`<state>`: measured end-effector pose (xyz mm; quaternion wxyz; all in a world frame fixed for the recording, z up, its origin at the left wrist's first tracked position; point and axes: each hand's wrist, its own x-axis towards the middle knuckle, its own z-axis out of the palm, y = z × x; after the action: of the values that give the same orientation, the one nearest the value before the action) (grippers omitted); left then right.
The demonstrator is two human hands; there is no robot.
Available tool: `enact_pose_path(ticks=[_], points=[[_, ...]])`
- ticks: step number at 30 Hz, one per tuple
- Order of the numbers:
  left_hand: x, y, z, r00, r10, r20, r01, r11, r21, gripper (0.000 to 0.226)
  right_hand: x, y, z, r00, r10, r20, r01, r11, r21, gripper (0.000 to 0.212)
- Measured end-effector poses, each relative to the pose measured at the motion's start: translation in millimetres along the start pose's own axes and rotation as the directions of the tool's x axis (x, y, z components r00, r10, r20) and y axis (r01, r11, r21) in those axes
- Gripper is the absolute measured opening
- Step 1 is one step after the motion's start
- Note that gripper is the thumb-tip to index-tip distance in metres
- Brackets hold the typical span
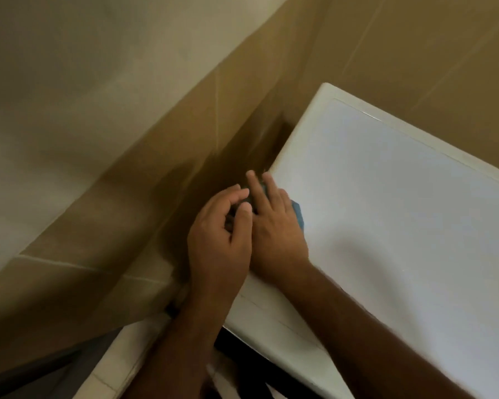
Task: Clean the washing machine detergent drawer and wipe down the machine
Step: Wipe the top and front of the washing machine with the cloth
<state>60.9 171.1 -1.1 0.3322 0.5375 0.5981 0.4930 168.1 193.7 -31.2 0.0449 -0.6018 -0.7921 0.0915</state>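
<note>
So, only the head view to go on, and it's a bit blurry. The right hand [274, 226] lies flat with straight fingers on a blue cloth [298, 214], pressing it onto the left edge of the washing machine top [401, 226]. Only a small corner of the cloth peeks out from under the palm, so I can't say how it's folded. The left hand [219, 234] sits right against the right one, just off the machine's edge, fingers curled toward the thumb. It looks like it may be pinching something dark, maybe a hanging bit of cloth, but I honestly can't tell.

My read is that this is the wipe-down part, working the side rim. To do it well, I'd keep the palm flat with even pressure, drag along the rim in one long pass rather than scrubbing in spots, and wrap the cloth over the rounded edge so the lip gets covered too. The gap beside the machine looks tight and dark, so watch the knuckles against the wall.

Surface-wise, the top is glossy white with a cream border and should wipe easily. The detergent drawer isn't in view. Room: tan tiled wall [415, 47] with pale grout lines, a plain lighter wall to the left, and a pale ledge [121, 358] lower down.
</note>
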Motion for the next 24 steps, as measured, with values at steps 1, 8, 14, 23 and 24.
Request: enact_pose_path(ticks=[1,8,14,23,24], points=[[4,1,4,1.0,-0.016,0.017,0.016,1.0,-0.006,0.026,-7,4,-2,0.998,-0.062,0.002,0.062,0.997,0.04,0.06],[21,-2,19,0.986,-0.129,0.103,0.131,0.991,-0.021,0.029,4,52,-15,0.999,-0.017,0.035,0.018,1.0,-0.017,0.071],[37,1,33,0.984,-0.18,0.018,0.181,0.982,-0.06,0.029,23,36,-11,0.987,0.162,0.004,-0.162,0.986,0.034,0.07],[39,15,53,0.981,-0.195,0.005,0.195,0.98,-0.03,0.03,12,90,-22,0.993,0.108,0.048,-0.108,0.994,-0.003,0.065],[40,15,55,0.982,-0.19,0.015,0.19,0.982,-0.014,0.031,25,95,-25,0.987,0.155,0.044,-0.155,0.988,0.004,0.066]])
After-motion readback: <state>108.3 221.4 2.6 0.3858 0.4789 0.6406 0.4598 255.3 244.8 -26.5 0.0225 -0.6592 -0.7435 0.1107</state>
